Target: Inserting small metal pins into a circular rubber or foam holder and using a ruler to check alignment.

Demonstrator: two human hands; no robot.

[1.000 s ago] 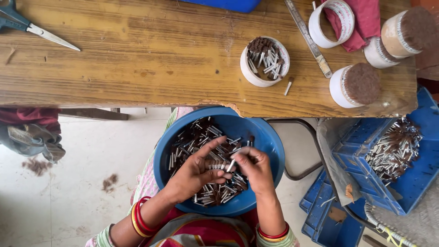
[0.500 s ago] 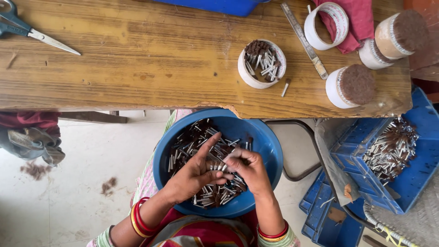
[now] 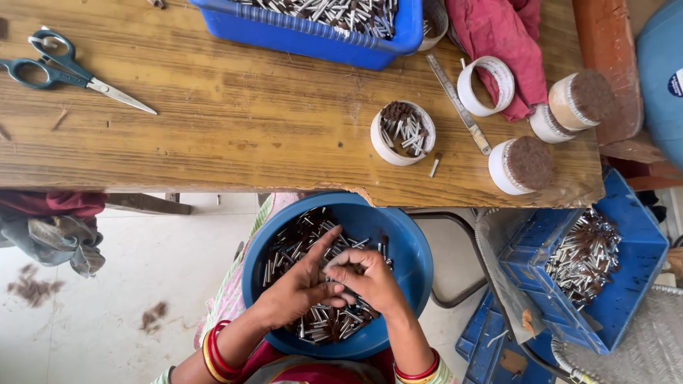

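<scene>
Hands meet at lower centre over the blue bowl [image 3: 416, 263] of small sticks [image 3: 299, 242], left hand [image 3: 295, 291] and right hand [image 3: 370, 281] pinching a few together.

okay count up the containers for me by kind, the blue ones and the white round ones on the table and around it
Round blue bowl: 1
Blue rectangular crates (one on the table, one low at right): 2
White rings packed with sticks (): 3
Empty white ring: 1
Total: 7
A further ring behind the red cloth is too hidden to count.
</scene>
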